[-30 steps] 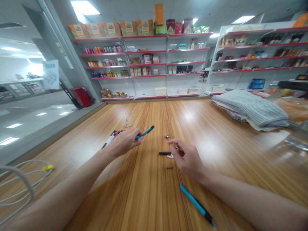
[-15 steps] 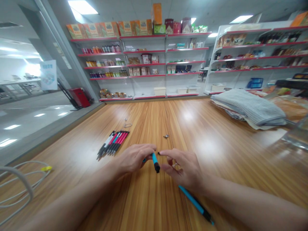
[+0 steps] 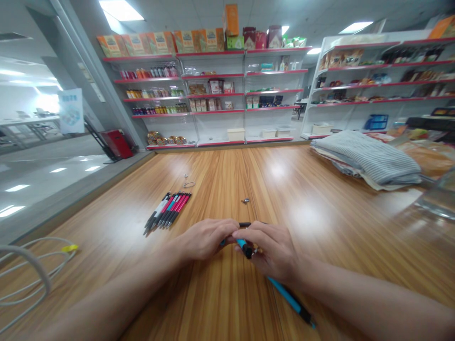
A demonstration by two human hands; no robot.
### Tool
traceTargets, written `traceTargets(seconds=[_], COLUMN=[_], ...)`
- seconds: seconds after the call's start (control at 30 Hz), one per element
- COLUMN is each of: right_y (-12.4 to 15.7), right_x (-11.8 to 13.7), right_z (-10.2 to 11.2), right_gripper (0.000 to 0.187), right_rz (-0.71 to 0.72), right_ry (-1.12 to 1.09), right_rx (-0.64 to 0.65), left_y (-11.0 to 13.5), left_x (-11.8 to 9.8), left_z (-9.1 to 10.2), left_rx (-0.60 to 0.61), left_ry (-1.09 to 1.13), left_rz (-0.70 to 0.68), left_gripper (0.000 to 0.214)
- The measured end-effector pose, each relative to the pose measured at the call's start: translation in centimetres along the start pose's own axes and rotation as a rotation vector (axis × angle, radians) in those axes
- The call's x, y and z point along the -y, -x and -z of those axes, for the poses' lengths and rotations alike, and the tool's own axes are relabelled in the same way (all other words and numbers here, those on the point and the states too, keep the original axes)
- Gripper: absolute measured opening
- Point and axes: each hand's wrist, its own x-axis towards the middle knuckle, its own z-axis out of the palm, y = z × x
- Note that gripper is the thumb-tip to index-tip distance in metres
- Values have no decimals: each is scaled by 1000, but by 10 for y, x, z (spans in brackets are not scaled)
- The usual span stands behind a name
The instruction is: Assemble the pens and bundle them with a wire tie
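Note:
Above the middle of the wooden table (image 3: 199,289), my left hand (image 3: 208,237) is closed round a blue pen barrel (image 3: 241,243) with a black end. My right hand (image 3: 275,246) meets it, its curled fingers gripping the same piece near that end. A small shiny bit shows by the right fingers, too small to name. Just beyond the fingertips a thin black piece (image 3: 245,224) is partly hidden. Below my right hand a second blue pen part (image 3: 289,298) lies slanted on the table, its upper end covered by the hand.
Several pens (image 3: 168,209) lie side by side at left. A small metal piece (image 3: 245,201) and a wire ring (image 3: 189,184) lie farther back. Folded striped cloth (image 3: 369,158) sits at right, near a clear container (image 3: 439,194). A white cable (image 3: 39,270) loops at left.
My hands have come together. The left has moved slightly right with the blue barrel, and the right fingers, apart from it before, have closed onto it.

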Motion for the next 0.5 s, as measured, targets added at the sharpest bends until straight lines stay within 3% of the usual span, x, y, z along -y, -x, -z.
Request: traceTargets(seconds=[0.17, 0.43, 0.5], right_y=[0, 0, -1], right_x=[-1, -2, -3], right_z=[0, -1, -1], right_gripper=[29, 30, 30], right_rz=[-45, 21, -6], right_ry=[-10, -20, -45], right_rx=[-10, -65, -88], left_y=[0, 0, -1], left_x=[5, 4, 5], left_z=[-4, -4, -4], left_rx=[-34, -43, -94], left_ry=[-19, -10, -17], left_rz=[-3, -38, -31], left_gripper=[22, 19, 17])
